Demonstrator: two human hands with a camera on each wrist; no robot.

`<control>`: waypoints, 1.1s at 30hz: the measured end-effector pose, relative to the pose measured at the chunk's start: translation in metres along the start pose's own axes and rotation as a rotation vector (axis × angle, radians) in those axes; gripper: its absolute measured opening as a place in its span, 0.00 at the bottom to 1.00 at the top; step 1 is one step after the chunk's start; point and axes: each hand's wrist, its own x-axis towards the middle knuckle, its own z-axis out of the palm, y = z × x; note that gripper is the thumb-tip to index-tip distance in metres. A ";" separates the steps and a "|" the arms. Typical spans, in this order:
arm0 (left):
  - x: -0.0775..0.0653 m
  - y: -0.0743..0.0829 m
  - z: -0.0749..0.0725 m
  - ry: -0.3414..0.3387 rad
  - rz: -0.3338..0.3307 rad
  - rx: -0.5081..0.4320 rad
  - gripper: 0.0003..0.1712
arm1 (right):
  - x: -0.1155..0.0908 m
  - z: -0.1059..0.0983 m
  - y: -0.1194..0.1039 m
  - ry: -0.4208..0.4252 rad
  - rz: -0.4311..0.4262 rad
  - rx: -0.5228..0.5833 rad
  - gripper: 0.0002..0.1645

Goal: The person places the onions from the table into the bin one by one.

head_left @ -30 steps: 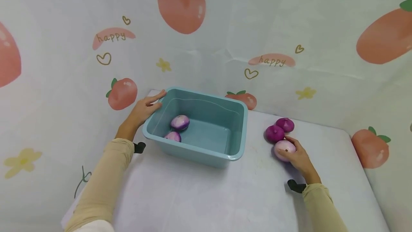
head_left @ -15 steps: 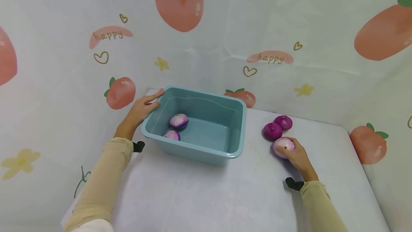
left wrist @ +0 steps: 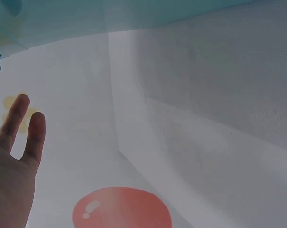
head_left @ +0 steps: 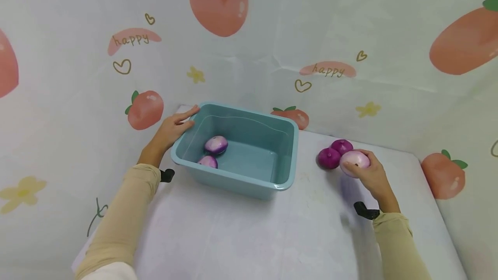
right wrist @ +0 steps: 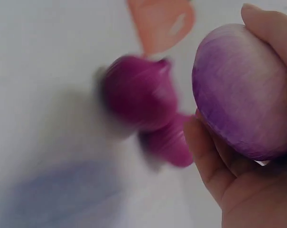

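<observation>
My right hand (head_left: 374,178) grips a purple-and-white oval vegetable (head_left: 355,162), its kind unclear, just above the table. Up close in the right wrist view, my fingers and thumb curl round the vegetable (right wrist: 243,95). Beside it, two magenta onions (head_left: 328,158) (head_left: 342,146) touch each other on the table. My left hand (head_left: 170,130) rests on the left rim of a blue-green plastic basin (head_left: 237,187), fingers extended. Inside the basin's left part lie two similar purple-and-white vegetables (head_left: 216,144) (head_left: 208,162).
A white-covered table (head_left: 241,237) bears everything. Behind it and along both sides hangs a pale cloth (head_left: 249,77) printed with fruit, hearts and flowers. The basin stands between my left hand and the onions.
My right hand has lifted the purple-and-white vegetable off the table and shifted slightly right and away from me. The left hand, basin and onions stay in place; the head view shifts slightly.
</observation>
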 end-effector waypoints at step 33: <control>-0.006 0.005 -0.001 -0.003 -0.008 0.009 0.28 | 0.044 0.045 -0.223 -0.277 -0.518 0.033 0.38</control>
